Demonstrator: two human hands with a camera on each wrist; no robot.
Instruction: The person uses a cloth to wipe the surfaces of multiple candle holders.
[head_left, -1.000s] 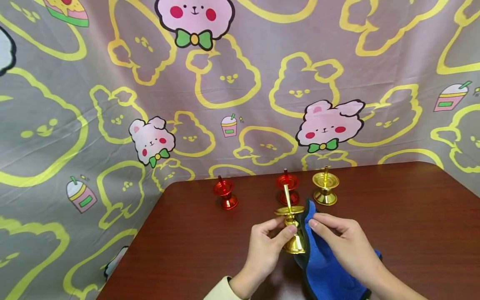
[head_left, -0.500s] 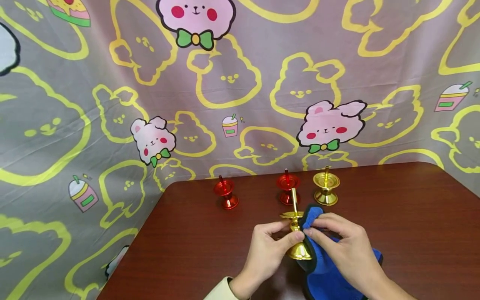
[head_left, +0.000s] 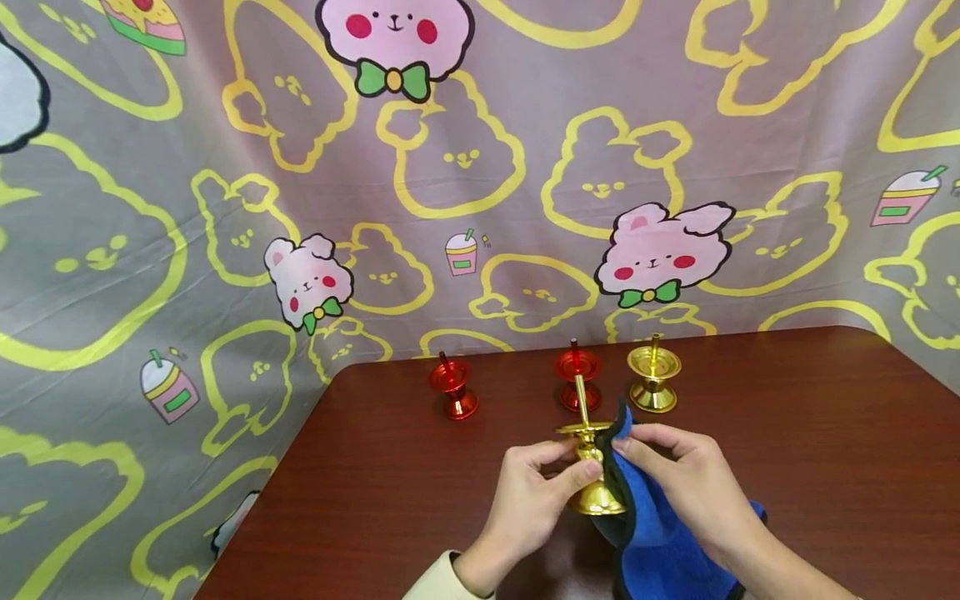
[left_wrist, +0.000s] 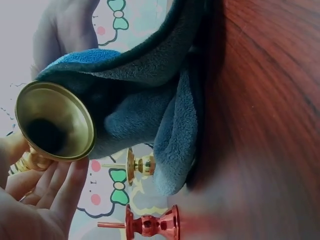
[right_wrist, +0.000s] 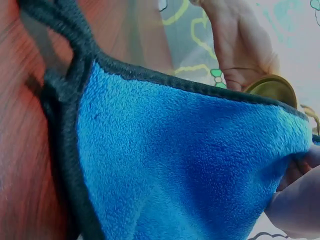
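My left hand [head_left: 534,492] pinches the stem of a gold candlestick [head_left: 589,462] held upright above the brown table [head_left: 390,500]; its hollow base [left_wrist: 55,122] faces the left wrist camera. My right hand [head_left: 686,483] grips a blue cloth [head_left: 660,537] and presses its edge against the candlestick's right side. In the right wrist view the blue cloth [right_wrist: 185,170] fills the frame, with the gold base [right_wrist: 272,90] and left hand [right_wrist: 240,45] behind it.
At the table's back stand a red candlestick [head_left: 452,390] on the left, another red one [head_left: 576,379] in the middle and a gold one [head_left: 654,379] to its right. A cartoon-printed curtain [head_left: 450,167] hangs behind and to the left.
The right hand has rubbed the cloth up and down against the candlestick's upper part. The candlestick tilted slightly and now stands straighter; the left hand kept its hold.
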